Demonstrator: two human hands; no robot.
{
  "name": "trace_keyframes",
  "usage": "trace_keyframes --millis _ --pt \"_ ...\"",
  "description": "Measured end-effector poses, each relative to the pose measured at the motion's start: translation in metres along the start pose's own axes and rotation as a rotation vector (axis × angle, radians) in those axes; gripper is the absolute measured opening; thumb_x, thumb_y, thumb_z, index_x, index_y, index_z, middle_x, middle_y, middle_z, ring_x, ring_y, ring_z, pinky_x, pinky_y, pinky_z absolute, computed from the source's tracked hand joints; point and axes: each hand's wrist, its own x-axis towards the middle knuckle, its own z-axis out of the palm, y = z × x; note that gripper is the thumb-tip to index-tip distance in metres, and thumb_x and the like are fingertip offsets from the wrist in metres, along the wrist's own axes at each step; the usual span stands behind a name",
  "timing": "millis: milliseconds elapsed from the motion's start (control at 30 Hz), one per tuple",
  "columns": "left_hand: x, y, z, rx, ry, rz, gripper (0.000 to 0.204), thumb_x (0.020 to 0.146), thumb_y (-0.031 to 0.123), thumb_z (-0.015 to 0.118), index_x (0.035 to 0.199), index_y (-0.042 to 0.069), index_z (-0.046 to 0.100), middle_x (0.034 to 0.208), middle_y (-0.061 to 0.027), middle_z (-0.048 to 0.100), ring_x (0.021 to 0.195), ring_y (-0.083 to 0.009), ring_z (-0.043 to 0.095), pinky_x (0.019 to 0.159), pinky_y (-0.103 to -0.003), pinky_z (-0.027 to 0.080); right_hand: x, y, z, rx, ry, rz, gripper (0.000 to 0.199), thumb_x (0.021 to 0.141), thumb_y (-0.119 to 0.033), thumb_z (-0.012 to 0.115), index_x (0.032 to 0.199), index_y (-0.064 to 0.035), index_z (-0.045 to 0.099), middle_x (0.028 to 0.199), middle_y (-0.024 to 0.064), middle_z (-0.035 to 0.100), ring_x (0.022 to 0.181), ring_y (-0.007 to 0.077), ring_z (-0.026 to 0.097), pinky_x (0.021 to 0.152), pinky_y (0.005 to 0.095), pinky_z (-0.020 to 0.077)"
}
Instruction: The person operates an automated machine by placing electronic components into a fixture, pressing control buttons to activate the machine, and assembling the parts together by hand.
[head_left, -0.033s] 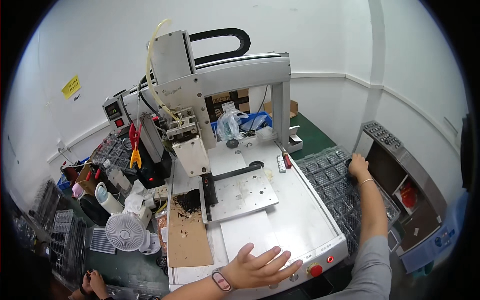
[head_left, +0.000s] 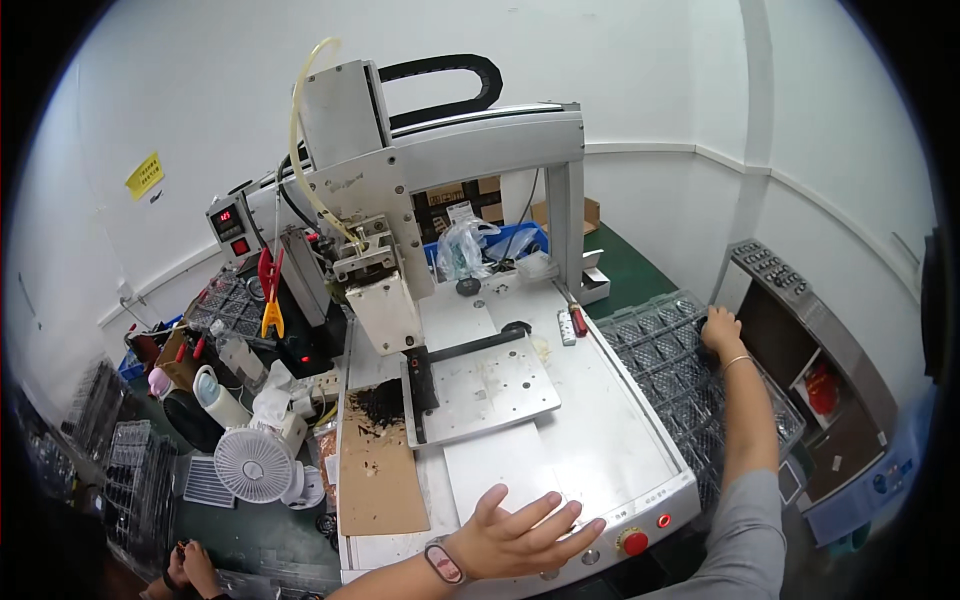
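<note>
- The big white machine (head_left: 470, 300) is filling the middle of the frame, its metal plate (head_left: 490, 392) sitting bare.
- The clear tray of little cups (head_left: 670, 370) is lying at the right, beside the machine.
- The right hand (head_left: 720, 333) is reaching to the tray's far end, fingers curling on something dark; I cannot tell what.
- The left hand (head_left: 520, 540) is resting flat and spread, gripping nothing, at the bottom.
- This looks like the picking step; next likely needs a careful lift.
</note>
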Motion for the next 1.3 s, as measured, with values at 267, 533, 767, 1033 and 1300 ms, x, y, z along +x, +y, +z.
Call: trace_keyframes --millis 267,533,767,1033,1300 --pt "0.009 -0.01 0.01 -0.221 -0.055 -0.071 0.042 0.094 0.032 0.051 0.135 0.025 0.054 0.13 -0.001 0.044 0.129 -0.0172 0.038 0.115 -0.052 0.022 0.018 0.0 0.018 -0.004 0.1 0.021 0.025 0.088 -0.012 0.051 0.107 -0.0036 0.063 0.12 0.0154 0.057 0.114 0.0355 0.054 0.093 0.0492 0.0445" --pt "0.006 -0.007 0.008 -0.204 0.055 0.078 0.061 0.078 0.019 0.06 0.138 0.02 0.049 0.131 -0.0051 0.043 0.129 -0.0233 0.039 0.115 -0.056 0.026 0.007 -0.083 -0.027 0.553 0.489 -0.526 0.014 0.088 -0.006 0.055 0.101 -0.0016 0.054 0.091 0.0208 0.064 0.087 0.0384 0.064 0.075 0.0459 0.0503" --pt "0.003 -0.014 0.005 -0.107 0.11 -0.035 0.053 0.079 0.026 0.065 0.131 0.02 0.057 0.127 -0.0046 0.046 0.123 -0.0222 0.041 0.111 -0.057 0.03 -0.141 -0.272 -0.167 2.004 -0.52 -0.252 0.013 0.098 -0.016 0.051 0.109 -0.009 0.055 0.093 0.0042 0.061 0.08 0.0176 0.059 0.069 0.0345 0.0507" --pt "0.005 -0.029 0.0 -0.213 -0.09 -0.052 0.055 0.079 0.032 0.068 0.127 0.01 0.055 0.131 -0.0119 0.046 0.128 -0.0281 0.04 0.112 -0.058 0.024 -0.197 -0.296 -0.122 1.921 -0.752 -0.078 0.012 0.096 -0.01 0.051 0.107 -0.0083 0.053 0.094 0.0057 0.062 0.08 0.0192 0.061 0.066 0.0353 0.0528" --pt "0.003 -0.034 0.007 -0.362 -0.301 -0.065 0.045 0.083 0.031 0.064 0.116 0.003 0.057 0.123 -0.0167 0.05 0.123 -0.0312 0.043 0.109 -0.054 0.029 -0.195 -0.293 -0.128 1.79 -0.875 -0.233 0.008 0.096 -0.009 0.051 0.103 -0.0106 0.054 0.09 0.0028 0.063 0.076 0.015 0.062 0.063 0.0333 0.0535"
